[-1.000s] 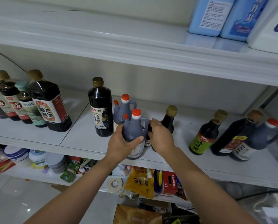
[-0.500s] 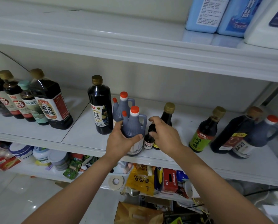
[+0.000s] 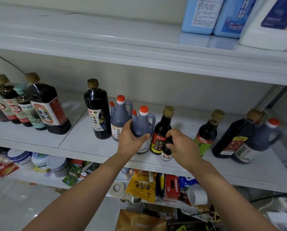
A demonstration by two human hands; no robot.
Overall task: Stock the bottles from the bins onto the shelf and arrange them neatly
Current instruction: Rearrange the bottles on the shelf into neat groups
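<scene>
Nearest us, the right hand (image 3: 184,147) has its fingers (image 3: 172,132) pinching the top of a small dark bottle (image 3: 166,154). It stands upright, neck up, with a white label low down, right by the front edge of the shelf (image 3: 89,147). The left hand (image 3: 131,140) curls its fingers round a grey-blue jug (image 3: 144,125), also upright, red cap on top, handle out to the right, a little farther in. Just beside both stands a red-label bottle (image 3: 160,140) with a gold cap. Behind are a second jug (image 3: 121,117) and a tall black bottle (image 3: 97,114). Bare shelf opens left of that tall one, and there's a gap right toward the green-label bottle (image 3: 206,135).
</scene>
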